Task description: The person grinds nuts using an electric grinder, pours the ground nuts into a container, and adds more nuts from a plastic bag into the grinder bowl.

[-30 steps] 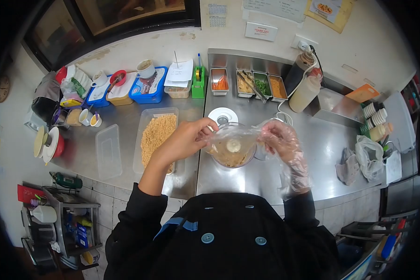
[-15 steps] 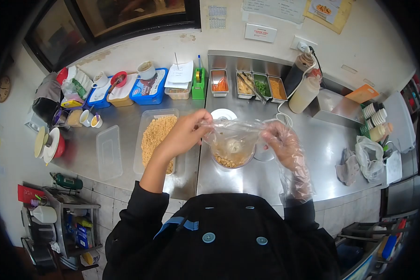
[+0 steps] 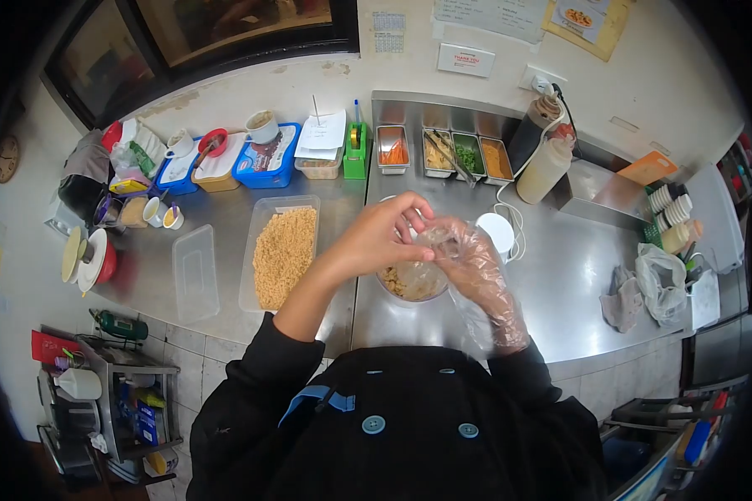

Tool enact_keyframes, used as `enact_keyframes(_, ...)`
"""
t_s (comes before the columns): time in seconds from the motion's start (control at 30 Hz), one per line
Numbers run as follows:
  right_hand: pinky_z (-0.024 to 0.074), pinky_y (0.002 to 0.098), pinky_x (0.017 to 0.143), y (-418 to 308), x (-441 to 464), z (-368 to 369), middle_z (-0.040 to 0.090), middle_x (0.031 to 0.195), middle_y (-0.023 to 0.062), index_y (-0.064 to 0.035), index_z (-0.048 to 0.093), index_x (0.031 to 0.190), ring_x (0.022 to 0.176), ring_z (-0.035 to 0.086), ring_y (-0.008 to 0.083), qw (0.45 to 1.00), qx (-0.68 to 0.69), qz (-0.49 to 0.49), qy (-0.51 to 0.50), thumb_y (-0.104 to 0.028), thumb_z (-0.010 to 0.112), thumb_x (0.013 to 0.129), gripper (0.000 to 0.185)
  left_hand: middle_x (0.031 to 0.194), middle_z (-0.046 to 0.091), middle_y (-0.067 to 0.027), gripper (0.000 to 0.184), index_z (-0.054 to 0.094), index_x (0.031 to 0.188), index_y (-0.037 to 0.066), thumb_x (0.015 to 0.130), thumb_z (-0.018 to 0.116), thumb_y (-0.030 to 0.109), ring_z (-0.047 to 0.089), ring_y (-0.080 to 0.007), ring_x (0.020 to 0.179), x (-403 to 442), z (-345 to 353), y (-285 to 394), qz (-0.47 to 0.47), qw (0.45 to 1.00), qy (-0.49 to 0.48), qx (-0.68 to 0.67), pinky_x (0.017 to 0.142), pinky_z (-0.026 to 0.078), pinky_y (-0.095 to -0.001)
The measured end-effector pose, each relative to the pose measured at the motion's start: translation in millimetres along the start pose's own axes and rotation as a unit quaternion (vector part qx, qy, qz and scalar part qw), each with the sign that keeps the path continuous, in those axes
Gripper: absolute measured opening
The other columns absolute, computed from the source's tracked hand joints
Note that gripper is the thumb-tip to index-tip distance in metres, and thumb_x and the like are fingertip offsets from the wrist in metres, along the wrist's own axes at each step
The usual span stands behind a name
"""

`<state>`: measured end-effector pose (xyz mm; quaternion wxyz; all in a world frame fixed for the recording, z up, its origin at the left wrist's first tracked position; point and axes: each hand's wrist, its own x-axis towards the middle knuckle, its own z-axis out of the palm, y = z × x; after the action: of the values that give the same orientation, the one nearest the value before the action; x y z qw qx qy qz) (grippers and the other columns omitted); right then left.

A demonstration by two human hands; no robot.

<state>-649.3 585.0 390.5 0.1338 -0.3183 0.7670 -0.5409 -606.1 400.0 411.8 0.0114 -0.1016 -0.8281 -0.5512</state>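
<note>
My bare left hand (image 3: 386,234) meets my right hand over a round clear bowl (image 3: 409,294) with light brown crumbly food inside. A clear plastic glove covers my right hand (image 3: 468,257), whose curled fingers hold a bunched clear plastic bag (image 3: 433,244). The left fingers are bent towards that plastic, and whether they grip it is hard to make out. Left of the hands, a clear tub (image 3: 284,255) holds beige crumbs. Beyond the right hand lies a white round appliance (image 3: 496,232) with a cord.
Metal trays of carrot (image 3: 393,150), green bits (image 3: 468,155) and other toppings stand at the back, beside two bottles (image 3: 546,167). A clear lid (image 3: 195,274) lies at left. Blue tubs (image 3: 267,159) line the wall. Plastic bags (image 3: 660,284) sit at right.
My hands have come together, the left moving right and the right moving left. The plastic, stretched between them before, is now bunched at the right hand. More of the white appliance shows.
</note>
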Motion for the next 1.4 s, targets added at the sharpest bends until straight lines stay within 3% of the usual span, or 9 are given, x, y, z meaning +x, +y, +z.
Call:
enact_keyframes(0.1, 0.0467, 0.0330, 0.084, 1.5, -3.8, -5.7, 0.065, 0.100, 0.0072, -0.0050, 0.062, 0.107, 0.094, 0.060, 0.0176, 0.974, -0.197, -0.025, -0.106, -0.004, 0.065, 0.081, 0.027, 0.091, 0.054, -0.0015, 0.039, 0.060, 0.105, 0.008, 0.071, 0.078, 0.013, 0.053, -0.0102, 0.077, -8.1, -10.7, -9.2, -0.010, 1.000, 0.005, 0.028, 0.066, 0.047, -0.0244)
enact_keyframes(0.2, 0.0465, 0.0329, 0.084, -1.9, -5.6, -3.1, 0.065, 0.099, 0.0082, -0.0065, 0.062, 0.106, 0.093, 0.060, 0.0203, 0.995, 0.074, -0.054, -0.035, 0.002, 0.061, 0.080, 0.028, 0.093, 0.055, -0.0044, 0.033, 0.064, 0.104, 0.009, 0.073, 0.075, 0.011, 0.054, -0.0146, 0.076, -13.3, -16.2, -21.5, -0.005, 0.997, 0.010, 0.082, 0.069, 0.048, -0.0275)
enact_keyframes(0.3, 0.0465, 0.0314, 0.085, 16.7, -3.3, -18.3, 0.063, 0.101, 0.0063, -0.0058, 0.060, 0.103, 0.094, 0.060, 0.0190, 0.982, -0.154, 0.002, -0.111, 0.007, 0.058, 0.078, 0.028, 0.095, 0.056, -0.0078, 0.024, 0.067, 0.099, 0.010, 0.075, 0.071, 0.009, 0.054, -0.0207, 0.081, -19.1, -14.0, -34.6, -0.025, 0.992, 0.022, 0.125, 0.075, 0.047, -0.0312)
enact_keyframes(0.5, 0.0464, 0.0268, 0.079, 36.8, -1.6, -33.9, 0.063, 0.091, 0.0071, -0.0028, 0.058, 0.090, 0.088, 0.059, 0.0155, 0.996, 0.083, -0.043, -0.002, 0.007, 0.057, 0.081, 0.013, 0.098, 0.057, -0.0107, 0.017, 0.072, 0.089, 0.011, 0.074, 0.069, 0.006, 0.050, -0.0290, 0.097, -21.6, -5.6, -44.7, 0.018, 0.963, 0.033, 0.267, 0.087, 0.043, -0.0350)
enact_keyframes(0.67, 0.0462, 0.0273, 0.080, 41.0, -8.8, -31.5, 0.062, 0.089, 0.0059, -0.0036, 0.059, 0.090, 0.088, 0.059, 0.0149, 0.999, 0.009, -0.009, 0.049, 0.008, 0.057, 0.081, 0.015, 0.099, 0.057, -0.0101, 0.018, 0.073, 0.087, 0.010, 0.070, 0.071, 0.004, 0.047, -0.0285, 0.103, -18.8, 3.8, -49.1, 0.011, 0.959, -0.007, 0.283, 0.090, 0.041, -0.0372)
enact_keyframes(0.93, 0.0476, 0.0274, 0.076, 54.3, -16.9, -32.4, 0.061, 0.088, 0.0047, -0.0006, 0.059, 0.090, 0.083, 0.059, 0.0161, 0.995, 0.001, -0.100, 0.027, 0.011, 0.052, 0.081, 0.016, 0.131, 0.045, -0.0126, 0.016, 0.075, 0.080, 0.014, 0.066, 0.069, 0.007, 0.032, -0.0353, 0.129, -12.8, 24.4, -58.5, 0.095, 0.912, 0.018, 0.399, 0.104, 0.033, -0.0466)
enact_keyframes(1.03, 0.0482, 0.0273, 0.075, 73.1, -23.1, -25.9, 0.062, 0.089, 0.0048, -0.0023, 0.061, 0.092, 0.082, 0.060, 0.0148, 0.996, 0.027, 0.014, 0.080, 0.005, 0.054, 0.083, 0.013, 0.143, 0.033, -0.0168, 0.015, 0.075, 0.080, 0.014, 0.066, 0.071, 0.010, 0.018, -0.0405, 0.137, -13.0, 25.2, -62.2, 0.097, 0.908, 0.043, 0.406, 0.108, 0.023, -0.0549)
enact_keyframes(1.1, 0.0485, 0.0281, 0.070, 73.7, -27.3, -29.8, 0.060, 0.086, 0.0029, -0.0032, 0.061, 0.089, 0.078, 0.059, 0.0130, 0.960, 0.255, 0.007, 0.117, -0.005, 0.058, 0.086, 0.004, 0.146, 0.029, -0.0176, 0.015, 0.075, 0.081, 0.013, 0.066, 0.073, 0.014, 0.012, -0.0412, 0.138, -15.7, 29.9, -61.6, 0.047, 0.911, 0.016, 0.410, 0.108, 0.017, -0.0595)
enact_keyframes(1.4, 0.0522, 0.0272, 0.069, 83.0, -33.8, -28.0, 0.057, 0.093, 0.0046, -0.0074, 0.055, 0.094, 0.082, 0.059, 0.0143, 0.897, 0.407, 0.008, 0.175, -0.019, 0.063, 0.087, 0.016, 0.148, 0.025, -0.0183, 0.031, 0.073, 0.078, 0.008, 0.056, 0.081, 0.028, 0.002, -0.0423, 0.140, -3.7, 49.4, -58.9, -0.116, 0.881, -0.028, 0.457, 0.099, 0.000, -0.0755)
